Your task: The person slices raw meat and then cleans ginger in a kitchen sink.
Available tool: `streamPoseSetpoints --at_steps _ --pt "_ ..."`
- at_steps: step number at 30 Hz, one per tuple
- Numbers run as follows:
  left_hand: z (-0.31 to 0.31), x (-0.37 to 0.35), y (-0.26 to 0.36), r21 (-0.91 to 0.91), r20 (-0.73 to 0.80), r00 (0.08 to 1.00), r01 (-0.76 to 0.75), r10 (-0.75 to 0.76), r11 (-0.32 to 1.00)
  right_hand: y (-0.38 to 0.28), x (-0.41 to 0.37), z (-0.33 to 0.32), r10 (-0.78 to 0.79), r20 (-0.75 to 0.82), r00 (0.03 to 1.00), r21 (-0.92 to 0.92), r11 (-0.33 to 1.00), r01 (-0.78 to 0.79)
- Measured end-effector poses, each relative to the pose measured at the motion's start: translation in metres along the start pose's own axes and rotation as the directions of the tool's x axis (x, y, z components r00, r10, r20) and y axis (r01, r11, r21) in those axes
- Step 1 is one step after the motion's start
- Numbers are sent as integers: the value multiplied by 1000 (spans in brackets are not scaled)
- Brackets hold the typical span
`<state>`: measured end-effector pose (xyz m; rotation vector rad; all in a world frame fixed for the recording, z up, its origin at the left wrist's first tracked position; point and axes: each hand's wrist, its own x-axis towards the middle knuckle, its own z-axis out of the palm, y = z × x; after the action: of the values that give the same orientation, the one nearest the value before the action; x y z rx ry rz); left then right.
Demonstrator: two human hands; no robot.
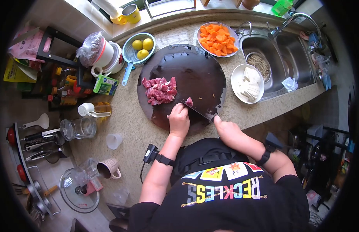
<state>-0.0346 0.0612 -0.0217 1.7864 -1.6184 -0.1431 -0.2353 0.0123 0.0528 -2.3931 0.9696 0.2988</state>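
Observation:
My right hand (227,130) is closed round the handle of a kitchen knife (199,111), whose dark blade slants across the near part of a round dark cutting board (199,73). Beside the blade, on its left, my left hand (179,120) has its fingers bent and pressed together on the board; what lies under them is hidden. A small piece of red meat (189,101) sits just past the blade, close to the left fingertips. Farther left on the board lies a pile of cut raw meat (159,91).
Behind the board stand a blue strainer (127,54) with yellow fruits and a plate of orange carrot chunks (218,40). At right are a bowl of white slices (248,84) and a double sink (282,50). An oil jug (95,110) and a mug (109,169) stand left.

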Motion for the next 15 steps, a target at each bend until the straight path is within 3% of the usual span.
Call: streamPoseSetpoints --at_steps 4,8,12,15 --pt "0 -2 0 -7 -19 999 34 -34 999 -20 48 3 -34 -23 999 30 999 35" --pt "-3 -3 -1 -6 -38 999 10 -11 1000 -15 35 1 -53 -28 998 51 997 54" --pt "1 0 -2 -21 -48 999 16 -17 1000 -4 5 -2 14 105 994 -4 1000 -14" --pt "0 -3 1 -15 -45 999 17 -17 1000 -15 31 2 -44 -9 999 55 997 45"
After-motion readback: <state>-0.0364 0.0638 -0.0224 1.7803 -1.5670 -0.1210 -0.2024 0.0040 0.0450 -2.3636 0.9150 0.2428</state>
